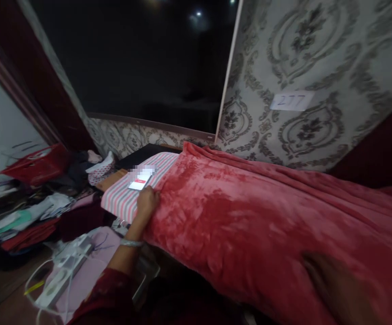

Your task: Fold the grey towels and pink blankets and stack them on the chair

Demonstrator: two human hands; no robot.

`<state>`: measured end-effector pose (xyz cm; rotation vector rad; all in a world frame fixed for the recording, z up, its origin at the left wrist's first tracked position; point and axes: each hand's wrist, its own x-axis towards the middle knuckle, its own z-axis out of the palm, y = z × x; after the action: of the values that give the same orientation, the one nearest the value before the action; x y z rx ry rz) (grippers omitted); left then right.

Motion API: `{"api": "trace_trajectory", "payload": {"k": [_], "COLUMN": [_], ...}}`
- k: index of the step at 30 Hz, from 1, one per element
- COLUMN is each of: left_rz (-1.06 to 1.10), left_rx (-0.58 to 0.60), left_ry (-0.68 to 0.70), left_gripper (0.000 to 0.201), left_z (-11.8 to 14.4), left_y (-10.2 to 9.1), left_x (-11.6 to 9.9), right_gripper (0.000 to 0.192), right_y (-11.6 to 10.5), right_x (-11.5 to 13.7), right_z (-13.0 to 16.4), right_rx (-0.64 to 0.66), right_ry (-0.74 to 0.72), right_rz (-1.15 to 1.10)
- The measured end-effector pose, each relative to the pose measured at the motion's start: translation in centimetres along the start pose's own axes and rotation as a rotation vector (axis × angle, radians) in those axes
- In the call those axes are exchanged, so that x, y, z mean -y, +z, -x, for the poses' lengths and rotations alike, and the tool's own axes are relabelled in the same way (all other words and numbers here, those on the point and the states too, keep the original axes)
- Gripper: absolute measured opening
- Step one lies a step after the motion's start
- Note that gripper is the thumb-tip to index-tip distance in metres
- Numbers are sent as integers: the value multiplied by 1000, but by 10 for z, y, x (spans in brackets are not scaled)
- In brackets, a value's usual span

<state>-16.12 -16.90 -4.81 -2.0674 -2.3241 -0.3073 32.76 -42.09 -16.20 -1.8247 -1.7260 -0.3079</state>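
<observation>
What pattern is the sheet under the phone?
Pink-and-grey stripes on the sheet beneath the phone; head view.

Bed: a striped mattress [128, 201] in pink, grey and white lies bare at its far left end, running toward the patterned wall.
Blanket: a plush red blanket [250, 212] is spread over most of the bed, its left edge bunched where the striped cover begins.
Phone: a lit phone [139, 183] lies flat on the striped cover, just beyond the blanket's edge.
Floor: clothes in a loose heap [30, 216] spread beside the bed, a red bag [36, 164] at the back.
Power strip: a white power strip [63, 271] with trailing cords rests on pale pink cloth near the bed's side.
</observation>
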Motion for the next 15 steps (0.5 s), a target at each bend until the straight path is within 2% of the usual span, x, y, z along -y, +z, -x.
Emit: {"api": "trace_trajectory", "payload": {"k": [4, 7, 12, 15], "left_rz": [-30, -80, -87, -97], "left_rx": [129, 161, 85, 94], "left_ry": [13, 24, 64, 68], "left_gripper": [45, 50, 48, 43], "left_z": [-10, -16, -9, -10], "left_y": [-11, -12, -12, -18], "left_x": [8, 11, 5, 6], "right_gripper": [37, 32, 31, 34], "right_y": [-15, -19, -9, -9], "right_x": [46, 71, 77, 76], "right_z": [8, 10, 1, -7], "right_rx": [44, 76, 49, -18], "right_ry": [-56, -19, 63, 89], "right_rz": [7, -29, -25, -57]}}
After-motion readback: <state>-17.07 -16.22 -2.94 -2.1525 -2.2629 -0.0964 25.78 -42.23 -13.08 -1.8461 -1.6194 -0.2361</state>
